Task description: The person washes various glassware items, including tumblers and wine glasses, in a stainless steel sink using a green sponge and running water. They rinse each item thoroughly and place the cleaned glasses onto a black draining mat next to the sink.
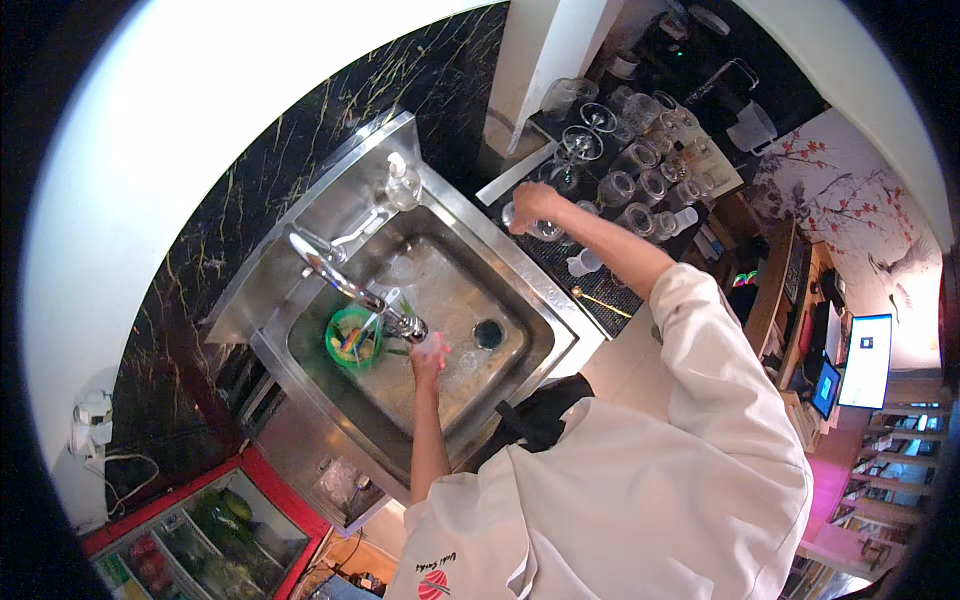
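My left hand (pixel 429 355) is under the spout of the chrome faucet (pixel 337 276), inside the stainless steel sink (pixel 450 274). Water and blur around its fingers hide whether it holds anything. Beside it in the basin sits a green plastic strainer basket (pixel 354 337) with yellowish scraps and thin utensils in it. Over on the right, my right hand (pixel 534 205) is closed at the near left corner of the black bar mat (pixel 551 259). A clear drinking glass (pixel 508 217) shows at its fingertips, partly covered by the hand.
Several upturned glasses (pixel 616 187) crowd the mat, near a gold bar spoon (pixel 601 302). A clear pump bottle (pixel 403 186) stands on the sink's back ledge. A white pillar (pixel 551 56) rises behind the glasses. Lower left is a red-framed glass-topped fridge (pixel 289 517).
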`<control>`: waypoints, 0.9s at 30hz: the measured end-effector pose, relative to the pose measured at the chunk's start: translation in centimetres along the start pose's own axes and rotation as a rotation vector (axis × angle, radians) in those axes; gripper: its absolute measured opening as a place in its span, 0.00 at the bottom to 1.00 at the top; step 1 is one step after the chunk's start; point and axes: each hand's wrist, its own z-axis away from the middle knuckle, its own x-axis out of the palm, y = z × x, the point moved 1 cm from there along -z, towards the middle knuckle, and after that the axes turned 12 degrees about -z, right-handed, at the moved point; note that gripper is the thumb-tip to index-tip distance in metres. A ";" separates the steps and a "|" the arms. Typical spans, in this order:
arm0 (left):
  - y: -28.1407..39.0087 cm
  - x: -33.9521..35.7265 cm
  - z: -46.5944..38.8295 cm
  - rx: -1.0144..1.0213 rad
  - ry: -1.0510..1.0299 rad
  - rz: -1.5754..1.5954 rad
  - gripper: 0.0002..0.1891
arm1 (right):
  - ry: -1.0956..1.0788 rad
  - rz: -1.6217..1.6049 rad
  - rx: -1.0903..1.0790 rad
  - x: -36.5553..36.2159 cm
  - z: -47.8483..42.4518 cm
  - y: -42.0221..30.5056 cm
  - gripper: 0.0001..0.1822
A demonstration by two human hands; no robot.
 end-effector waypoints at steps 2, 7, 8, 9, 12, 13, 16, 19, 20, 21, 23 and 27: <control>0.6 0.6 -0.7 -0.121 0.069 -0.058 0.13 | -0.087 0.093 0.079 0.5 -2.7 0.9 0.21; 1.6 -0.3 1.8 -0.188 -0.013 0.126 0.13 | -0.410 0.177 0.172 1.5 -6.5 1.0 0.15; 0.9 -0.7 1.6 -0.150 -0.035 0.209 0.13 | -0.463 0.180 0.170 0.4 -6.7 0.0 0.14; 0.7 0.0 1.0 -0.125 -0.068 0.222 0.12 | -0.531 0.209 0.250 1.0 -7.4 1.9 0.15; 0.0 0.4 0.7 -0.067 -0.109 0.300 0.11 | -0.820 0.193 0.302 2.0 -8.0 3.0 0.16; -0.1 0.3 0.7 -0.043 -0.106 0.353 0.13 | -0.792 0.219 0.286 1.9 -7.9 2.7 0.17; -0.5 -1.1 0.4 -0.054 -0.149 0.335 0.15 | -0.690 0.301 0.213 0.6 -7.4 1.6 0.21; 0.8 -0.6 0.8 -0.085 -0.224 0.412 0.17 | -0.637 0.322 0.197 0.7 -6.3 2.1 0.25; 1.9 -0.2 1.0 -0.087 -0.247 0.469 0.18 | -0.612 0.318 0.195 0.8 -5.7 2.4 0.26; 2.2 0.0 1.0 -0.085 -0.262 0.538 0.17 | -0.582 0.323 0.184 0.5 -5.5 2.3 0.27; 2.5 0.4 1.1 -0.081 -0.291 0.678 0.16 | -0.530 0.329 0.162 0.4 -5.1 2.2 0.29; 1.5 0.1 0.2 -0.159 -0.295 0.552 0.14 | -0.401 0.354 0.119 0.0 -4.8 2.5 0.33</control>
